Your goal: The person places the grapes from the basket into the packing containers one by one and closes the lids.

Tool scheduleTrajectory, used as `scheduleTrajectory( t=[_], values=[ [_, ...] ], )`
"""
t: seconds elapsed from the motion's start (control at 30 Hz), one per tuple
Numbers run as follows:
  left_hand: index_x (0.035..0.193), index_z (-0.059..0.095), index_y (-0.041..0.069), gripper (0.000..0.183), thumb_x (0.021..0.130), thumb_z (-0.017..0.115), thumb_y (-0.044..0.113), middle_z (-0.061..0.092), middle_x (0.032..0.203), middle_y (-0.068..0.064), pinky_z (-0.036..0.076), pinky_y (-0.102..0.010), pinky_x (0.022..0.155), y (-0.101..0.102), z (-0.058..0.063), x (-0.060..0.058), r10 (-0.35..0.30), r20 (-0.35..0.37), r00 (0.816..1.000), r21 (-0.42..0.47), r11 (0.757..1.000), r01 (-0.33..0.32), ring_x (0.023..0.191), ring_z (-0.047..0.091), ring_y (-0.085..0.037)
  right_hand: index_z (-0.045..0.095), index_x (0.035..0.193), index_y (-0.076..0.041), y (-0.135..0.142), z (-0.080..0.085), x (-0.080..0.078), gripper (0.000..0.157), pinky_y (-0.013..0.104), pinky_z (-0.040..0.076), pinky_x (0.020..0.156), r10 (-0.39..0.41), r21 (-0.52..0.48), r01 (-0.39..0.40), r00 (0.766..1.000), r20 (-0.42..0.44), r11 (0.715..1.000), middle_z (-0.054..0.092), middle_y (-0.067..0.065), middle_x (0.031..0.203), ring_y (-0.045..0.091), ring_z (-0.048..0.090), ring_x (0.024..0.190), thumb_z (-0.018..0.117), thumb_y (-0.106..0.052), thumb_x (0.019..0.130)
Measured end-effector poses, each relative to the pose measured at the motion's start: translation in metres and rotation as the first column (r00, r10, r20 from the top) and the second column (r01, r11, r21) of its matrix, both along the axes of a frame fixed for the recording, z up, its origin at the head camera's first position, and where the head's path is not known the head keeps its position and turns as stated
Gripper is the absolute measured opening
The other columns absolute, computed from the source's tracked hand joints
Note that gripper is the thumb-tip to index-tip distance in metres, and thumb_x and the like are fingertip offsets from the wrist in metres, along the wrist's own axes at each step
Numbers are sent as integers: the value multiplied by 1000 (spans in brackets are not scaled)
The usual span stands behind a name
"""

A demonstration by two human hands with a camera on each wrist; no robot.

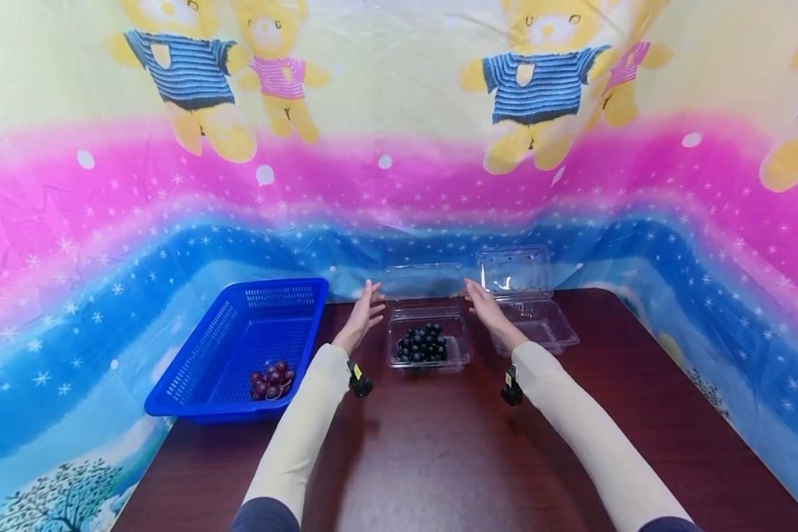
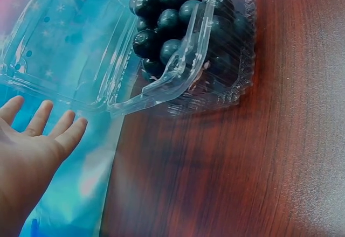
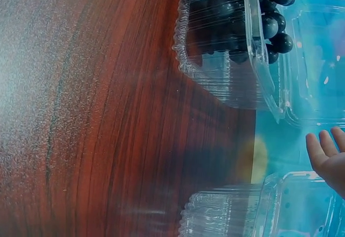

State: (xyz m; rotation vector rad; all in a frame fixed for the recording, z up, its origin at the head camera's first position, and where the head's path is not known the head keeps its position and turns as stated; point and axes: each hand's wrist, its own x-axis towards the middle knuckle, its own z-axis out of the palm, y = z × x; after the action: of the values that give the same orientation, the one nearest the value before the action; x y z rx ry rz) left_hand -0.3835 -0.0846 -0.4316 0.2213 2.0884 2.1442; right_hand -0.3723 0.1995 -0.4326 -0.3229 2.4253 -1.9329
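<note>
Toward the far edge of the dark red-brown table (image 1: 432, 458), head view: two bare hands reach forward, one on either side of a clear hinged container (image 1: 465, 360) whose lid (image 1: 425, 281) stands raised at the back. Dark grapes (image 1: 423, 344), near black, lie heaped in its base. Left hand (image 1: 363, 319) just left of the lid, fingers spread and extended, holding nothing; right hand (image 1: 492, 313) just right of it, fingers extended, likewise holding nothing. Behind and beside the right hand, a second clear container (image 1: 548, 325), lid also up, no fruit in it. To the left, a blue basket (image 1: 193, 351) with slotted walls; a small bunch of red grapes (image 1: 272, 380) in its near right corner. Pale sleeves on both forearms, a small black device at each wrist. Backdrop cloth (image 1: 386, 196) printed with bears and snowflakes. Left wrist view: left palm visible, four fingers fanned wide, tips near the lid's edge but apart from it; dark grapes piled above the container's rim on one side. Right wrist view: right hand partly cut off by the frame, visible fingers apart, positioned between the two containers' lids; left fingertips show at the top, beyond the grape-filled container.
</note>
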Motion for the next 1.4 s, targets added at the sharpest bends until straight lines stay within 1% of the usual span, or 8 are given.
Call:
scheduleTrajectory(
  t=[0.2,0.3,0.47,0.7,1.07,1.3,1.33,1.4],
  values=[
    [146,27,15,73,93,17,64,34,143,-19,29,-50,107,-1,4,1,-14,5,1000,-23,1000,14,132,33,-38,16,148,-5,1,3,0,55,53,23,108,8,-8,-8,1000,3,1000,18,23,151,40,22,136,23,-36,102],
    [146,27,15,74,92,17,64,34,143,-19,29,-50,107,-1,7,1,-18,10,1000,-34,999,18,132,33,-38,16,148,-4,2,3,-1,56,53,24,108,10,10,-10,1000,-9,1000,18,23,151,41,22,136,22,-37,102],
    [147,25,16,75,92,17,65,32,143,-21,27,-51,107,-2,10,1,-34,18,999,-43,999,34,132,32,-40,18,147,-3,2,5,-2,56,53,26,107,-5,32,6,1000,-25,999,21,26,148,42,26,134,21,-36,102],
    [147,25,20,69,93,15,63,31,141,-23,25,-54,107,-3,12,1,-54,11,998,-54,997,54,131,31,-42,16,148,-8,2,7,-1,54,58,24,106,-7,-2,7,999,-39,1000,24,30,144,46,27,132,22,-35,102],
    [146,27,27,65,94,16,62,32,140,-24,23,-57,107,-1,15,1,-50,5,999,-44,998,50,132,28,-46,14,150,-17,3,8,0,53,60,27,103,-5,7,5,998,-66,1000,29,27,143,46,30,130,23,-39,102],
    [147,23,29,64,93,15,62,28,143,-26,20,-57,108,-2,17,1,-76,5,997,-49,996,76,133,24,-46,14,150,-18,2,8,-1,53,61,27,103,-2,4,2,997,-73,1000,28,28,144,47,30,129,23,-38,102],
    [148,21,28,63,94,14,60,26,143,-27,20,-57,108,-2,20,3,-87,9,996,-50,995,88,134,23,-47,14,150,-17,2,12,1,52,61,26,103,3,-3,-4,998,-63,1000,27,28,144,47,29,130,23,-36,102],
    [148,21,28,62,95,14,60,27,143,-26,20,-57,108,-2,20,4,-85,6,996,-52,995,86,133,24,-47,13,150,-16,1,15,4,51,61,24,104,12,-14,-13,998,-55,1000,26,29,145,48,27,130,23,-33,103]
  ],
)
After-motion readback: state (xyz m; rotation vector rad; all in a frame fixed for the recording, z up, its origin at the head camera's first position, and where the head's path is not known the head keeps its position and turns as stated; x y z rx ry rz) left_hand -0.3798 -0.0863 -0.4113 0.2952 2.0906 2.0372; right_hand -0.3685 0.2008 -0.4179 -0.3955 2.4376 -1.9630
